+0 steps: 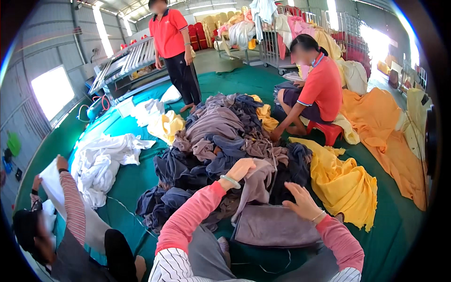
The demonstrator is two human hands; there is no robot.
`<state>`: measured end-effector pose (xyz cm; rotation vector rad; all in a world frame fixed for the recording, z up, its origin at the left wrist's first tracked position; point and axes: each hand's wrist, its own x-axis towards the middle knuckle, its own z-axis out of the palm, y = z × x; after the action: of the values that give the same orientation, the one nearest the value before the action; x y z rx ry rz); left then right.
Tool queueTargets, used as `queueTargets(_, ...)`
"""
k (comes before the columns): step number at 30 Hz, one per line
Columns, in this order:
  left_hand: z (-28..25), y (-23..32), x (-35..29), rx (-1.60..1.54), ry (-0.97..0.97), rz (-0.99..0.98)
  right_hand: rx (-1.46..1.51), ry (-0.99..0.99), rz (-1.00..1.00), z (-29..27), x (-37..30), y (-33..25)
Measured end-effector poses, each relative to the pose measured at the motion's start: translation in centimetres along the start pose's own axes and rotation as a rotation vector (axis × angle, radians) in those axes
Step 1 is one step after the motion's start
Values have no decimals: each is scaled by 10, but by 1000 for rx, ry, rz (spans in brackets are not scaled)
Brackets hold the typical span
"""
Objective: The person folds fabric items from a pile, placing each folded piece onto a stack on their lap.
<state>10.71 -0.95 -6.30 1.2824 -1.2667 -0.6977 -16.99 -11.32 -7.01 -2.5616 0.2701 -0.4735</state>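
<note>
My left hand [238, 170], with a pale green bangle at its wrist, is at the near edge of a big heap of cloths. Its fingers are pressed together at the upper edge of a grey-mauve towel [256, 188], which hangs down in folds; the grip itself is partly hidden. My right hand [303, 202] has its fingers apart and holds nothing. Just below it lies a folded grey-mauve towel [277, 228], flat, in front of my knees. Dark blue towels [176, 169] and more grey-mauve ones fill the heap.
Yellow cloths [343, 181] lie right of the heap, orange cloth [385, 141] beyond. White cloths [105, 162] lie left. One co-worker [40, 235] lifts white cloth at lower left; another [324, 89] sits on a red stool [326, 131] reaching into the heap; a third [171, 42] stands behind.
</note>
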Motion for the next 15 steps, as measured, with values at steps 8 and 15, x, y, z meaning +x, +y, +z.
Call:
queueTargets(8, 40, 76, 2, -241, -18, -150, 236, 241, 69, 28, 49, 28)
queueTargets(15, 32, 92, -4, -566, 2, -118, 568, 136, 113, 55, 58, 55)
